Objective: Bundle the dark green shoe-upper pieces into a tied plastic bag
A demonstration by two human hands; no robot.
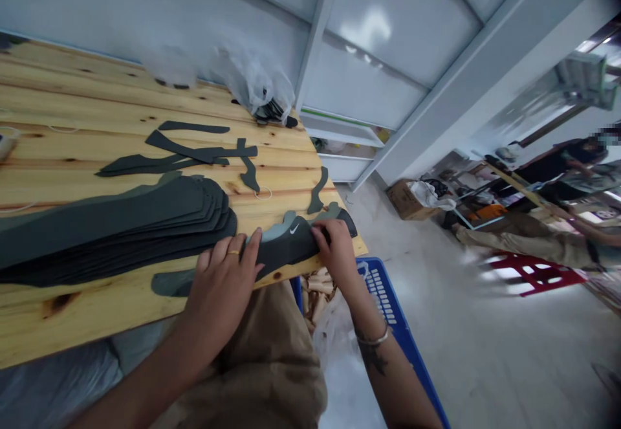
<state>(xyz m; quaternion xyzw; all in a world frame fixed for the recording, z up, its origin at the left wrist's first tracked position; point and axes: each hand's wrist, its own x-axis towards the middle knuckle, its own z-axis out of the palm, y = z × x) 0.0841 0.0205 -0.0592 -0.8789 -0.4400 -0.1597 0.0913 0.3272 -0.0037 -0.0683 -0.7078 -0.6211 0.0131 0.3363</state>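
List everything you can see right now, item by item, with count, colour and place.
wooden table: one, pale pine, left half of view
shoe upper piece: one, dark grey with white logo, table's near edge, under both hands
stack of cut pieces: one fanned pile, dark grey, left of it
loose strips: several, dark grey, mid-table
plastic bag: one, clear, far table edge
crate: one, blue, on floor below table
cardboard box: one, brown, by wall
stool: one, red, right
person: one, seated, far right
left hand: pressing piece, ring
right hand: pinching piece's end

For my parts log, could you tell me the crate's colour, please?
The crate is blue, seen in the head view.
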